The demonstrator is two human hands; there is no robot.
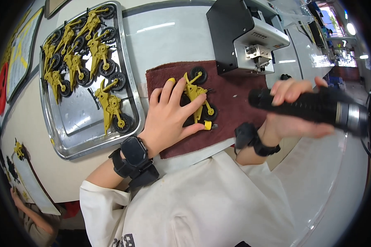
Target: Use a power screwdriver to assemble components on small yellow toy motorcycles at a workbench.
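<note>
Clearly, the relation that seems to matter most is the gap across the cloth: a yellow model motorcycle (192, 89) lies to the left of a black tool (315, 107), well apart from it. The motorcycle rests on its side on the dark red cloth (235, 96), its long axis running from far to near and slanting slightly right at the near end. The left hand (163, 111) is much the nearer one, coming in from the near left, fingers spread, with the fore part of the hand laid over the motorcycle. Its thumb sits at the near end, beside a small yellow piece (207, 125) that I cannot identify. The right hand (292, 121), off to the right, is wrapped around the tool, which lies roughly left to right, crosswise to the motorcycle; blur hides its finer detail.

As for materials, the motorcycle's angular yellow body looks like matte plastic, with black, knobbly round tyres. The cloth is soft and napped, slightly ragged at its far edge. Further left, a shiny metal tray (86, 123) with rounded corners carries similar yellow motorcycles (110, 105). On the far right side stands a boxy machine (255, 39) with dark and pale smooth panels.
</note>
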